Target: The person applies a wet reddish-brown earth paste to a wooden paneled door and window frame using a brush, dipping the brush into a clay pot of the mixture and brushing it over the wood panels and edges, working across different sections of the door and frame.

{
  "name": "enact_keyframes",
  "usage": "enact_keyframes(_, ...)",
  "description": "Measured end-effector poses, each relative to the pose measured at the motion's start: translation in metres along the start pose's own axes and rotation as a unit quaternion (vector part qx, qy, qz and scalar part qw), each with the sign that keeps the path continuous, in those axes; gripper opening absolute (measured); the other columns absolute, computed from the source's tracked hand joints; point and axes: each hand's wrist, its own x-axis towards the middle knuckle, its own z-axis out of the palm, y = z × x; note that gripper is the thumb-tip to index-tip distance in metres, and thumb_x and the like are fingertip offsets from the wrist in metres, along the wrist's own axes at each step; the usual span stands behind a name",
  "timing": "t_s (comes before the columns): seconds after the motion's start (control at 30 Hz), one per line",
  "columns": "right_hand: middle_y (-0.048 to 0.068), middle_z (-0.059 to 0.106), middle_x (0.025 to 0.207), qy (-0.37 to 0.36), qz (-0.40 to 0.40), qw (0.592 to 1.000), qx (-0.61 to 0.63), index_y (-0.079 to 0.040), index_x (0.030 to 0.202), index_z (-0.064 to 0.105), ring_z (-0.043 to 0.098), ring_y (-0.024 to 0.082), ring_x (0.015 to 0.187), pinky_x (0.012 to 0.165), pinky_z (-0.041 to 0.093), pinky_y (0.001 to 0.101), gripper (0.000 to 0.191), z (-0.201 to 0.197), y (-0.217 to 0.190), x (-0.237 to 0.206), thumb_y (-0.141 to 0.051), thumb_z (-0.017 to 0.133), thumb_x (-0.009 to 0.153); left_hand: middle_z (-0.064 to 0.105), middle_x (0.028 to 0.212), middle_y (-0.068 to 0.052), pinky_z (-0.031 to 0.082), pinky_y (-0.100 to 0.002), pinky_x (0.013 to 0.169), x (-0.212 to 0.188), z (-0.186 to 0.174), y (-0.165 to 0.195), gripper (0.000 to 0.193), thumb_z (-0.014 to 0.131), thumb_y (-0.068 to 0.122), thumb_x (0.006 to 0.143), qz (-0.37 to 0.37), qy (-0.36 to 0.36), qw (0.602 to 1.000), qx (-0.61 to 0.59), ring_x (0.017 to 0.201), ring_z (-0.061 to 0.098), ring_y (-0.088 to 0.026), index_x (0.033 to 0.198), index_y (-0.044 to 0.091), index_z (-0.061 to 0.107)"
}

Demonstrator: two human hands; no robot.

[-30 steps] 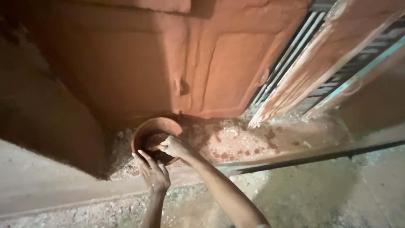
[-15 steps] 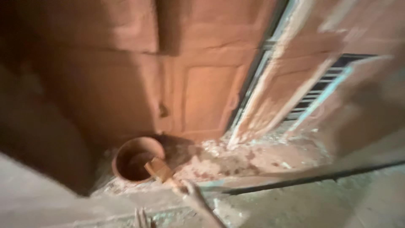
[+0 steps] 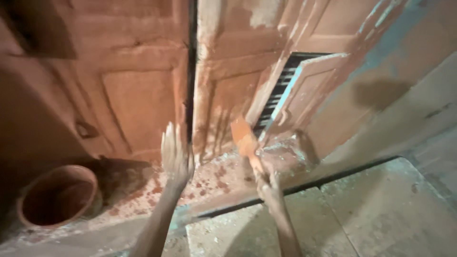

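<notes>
My right hand [image 3: 269, 183] is closed around the handle of a paintbrush [image 3: 245, 138], fingers wrapped tight low on the grip, so the broad head, loaded with reddish-orange paint, stands up above my knuckles and tilts a little to the left. The bristles sit just before the lower part of the wooden door [image 3: 228, 90], near the slatted shutter panel [image 3: 281, 95] that lies up and to the right of my fingertips. My left hand [image 3: 175, 154] holds nothing: the fingers are stretched out straight and slightly spread, pointing up at the dark gap between the two door leaves. Well off to the left of that hand, and lower, the round clay pot [image 3: 59, 195] sits on the paint-spattered sill [image 3: 143, 190], its mouth open towards me.
</notes>
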Motion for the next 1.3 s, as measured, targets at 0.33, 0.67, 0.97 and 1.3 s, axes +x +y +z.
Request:
enact_keyframes(0.33,0.005,0.07,0.11,-0.109,-0.261,0.94,-0.19,-0.008,0.136,0.059,0.064,0.012,0.099,0.086,0.052,0.0278,0.039,0.001,-0.152,0.032,-0.017,0.066,0.098,0.039,0.16,-0.032,0.024,-0.06,0.127,0.11,0.144,-0.037,0.054,0.053,0.023,0.107,0.02,0.079,0.989,0.123,0.15,0.038,-0.049,0.155,0.0,0.047)
enact_keyframes(0.67,0.007,0.077,0.121,-0.178,-0.26,0.933,-0.171,-0.008,0.138,0.06,0.071,0.014,0.109,0.095,0.055,0.0282,0.044,0.03,-0.169,0.124,-0.019,0.068,0.097,0.038,0.158,-0.035,0.022,-0.066,0.123,0.118,0.203,-0.107,0.053,0.042,0.029,0.108,0.015,0.135,0.972,0.193,0.149,0.036,-0.05,0.153,0.003,0.049)
enact_keyframes(0.97,0.019,0.078,0.109,0.145,-0.277,0.878,-0.363,-0.005,0.117,0.073,0.077,0.028,0.097,0.084,0.058,0.0391,0.039,-0.012,-0.158,0.146,-0.036,0.074,0.093,0.032,0.16,-0.037,0.02,-0.066,0.127,0.132,0.192,-0.099,0.052,0.04,0.029,0.11,0.039,0.134,0.984,0.106,0.151,0.032,-0.055,0.155,0.004,0.042)
enact_keyframes(1.3,0.023,0.073,0.086,0.135,-0.141,0.898,-0.395,-0.001,0.105,0.073,0.073,0.038,0.081,0.079,0.055,0.0469,0.029,0.126,-0.107,0.078,-0.028,0.066,0.099,0.031,0.16,-0.037,0.02,-0.067,0.126,0.129,0.184,-0.105,0.052,0.044,0.03,0.109,0.044,0.1,0.992,0.069,0.152,0.03,-0.054,0.154,0.005,0.044)
